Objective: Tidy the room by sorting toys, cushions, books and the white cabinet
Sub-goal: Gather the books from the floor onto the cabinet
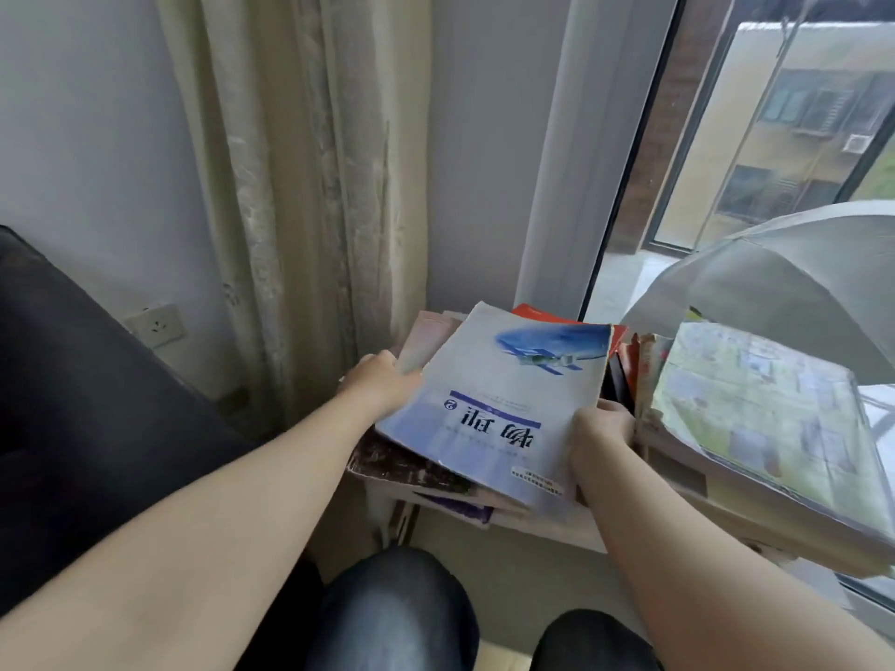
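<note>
Grey umbrella (799, 283) rises behind a second pile (755, 414) beside the blue book (503, 404).

Left hand (382, 380) and right hand (600, 438) grip a blue book (499, 409).

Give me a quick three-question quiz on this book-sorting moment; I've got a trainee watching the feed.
1. True or false: the title on the pale blue book reads upright to the camera.
2. Which hand grips an edge of that book? A) only the left hand B) only the right hand C) both
3. Fill in: behind the map-covered stack, by the window, sits a white ___.
Key: 1 false, it is upside down; 2 C; 3 umbrella.
</note>
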Available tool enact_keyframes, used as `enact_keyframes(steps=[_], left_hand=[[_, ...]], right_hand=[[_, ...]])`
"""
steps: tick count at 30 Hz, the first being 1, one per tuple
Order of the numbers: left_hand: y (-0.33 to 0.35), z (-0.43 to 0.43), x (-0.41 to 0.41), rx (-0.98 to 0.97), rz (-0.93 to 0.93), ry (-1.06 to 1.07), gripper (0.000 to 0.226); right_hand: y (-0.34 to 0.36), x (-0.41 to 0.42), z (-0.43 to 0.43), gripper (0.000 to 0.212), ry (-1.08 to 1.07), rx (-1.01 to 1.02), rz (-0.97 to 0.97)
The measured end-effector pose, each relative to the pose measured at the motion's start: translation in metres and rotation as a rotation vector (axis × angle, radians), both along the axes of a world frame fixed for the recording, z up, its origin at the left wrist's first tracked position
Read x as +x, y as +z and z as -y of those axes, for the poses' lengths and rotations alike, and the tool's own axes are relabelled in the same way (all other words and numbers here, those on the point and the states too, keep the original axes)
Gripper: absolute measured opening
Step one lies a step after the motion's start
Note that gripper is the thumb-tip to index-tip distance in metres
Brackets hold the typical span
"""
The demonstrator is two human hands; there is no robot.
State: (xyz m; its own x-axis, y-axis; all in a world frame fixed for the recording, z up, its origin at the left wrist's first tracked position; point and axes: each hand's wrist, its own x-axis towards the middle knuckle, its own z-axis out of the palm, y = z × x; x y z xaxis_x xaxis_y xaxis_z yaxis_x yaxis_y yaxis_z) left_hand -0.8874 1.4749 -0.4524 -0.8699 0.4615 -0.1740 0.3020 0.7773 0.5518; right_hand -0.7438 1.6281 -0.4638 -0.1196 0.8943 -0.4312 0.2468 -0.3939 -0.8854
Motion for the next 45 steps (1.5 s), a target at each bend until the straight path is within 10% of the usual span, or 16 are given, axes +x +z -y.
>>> enact_keyframes(steps=[4,12,21,27,29,35,41,45], left_hand=[[-0.006,-0.005,-0.005,0.16,0.376,-0.128,0.04],[0.016,0.001,-0.03,0.434,0.498,-0.03,0.01],[0.033,-0.01,-0.022,0.767,0.49,-0.211,0.032],[0.003,0.0,-0.045,0.197,0.346,0.171,0.005],[-0.011,0.003,-0.055,0.123,0.366,0.221,0.031],[-0.014,0.006,-0.052,0.135,0.786,0.186,0.077],[0.004,0.0,-0.033,0.155,0.75,0.008,0.027],[0.01,-0.002,-0.017,0.157,0.66,-0.152,0.023]], right_hand=[[-0.011,-0.002,-0.005,0.037,0.129,0.161,0.137],[-0.017,-0.017,0.006,0.045,0.304,0.18,0.122],[-0.009,-0.01,0.004,0.038,0.096,0.123,-0.174],[-0.006,-0.005,0.0,0.031,0.327,-0.036,-0.101],[-0.007,-0.002,0.001,0.03,0.381,-0.035,0.036],[-0.012,-0.001,0.007,0.034,0.426,0.027,0.215],[-0.004,-0.022,0.011,0.068,0.405,0.085,0.17],[0.003,-0.026,0.021,0.058,0.533,0.273,0.57]])
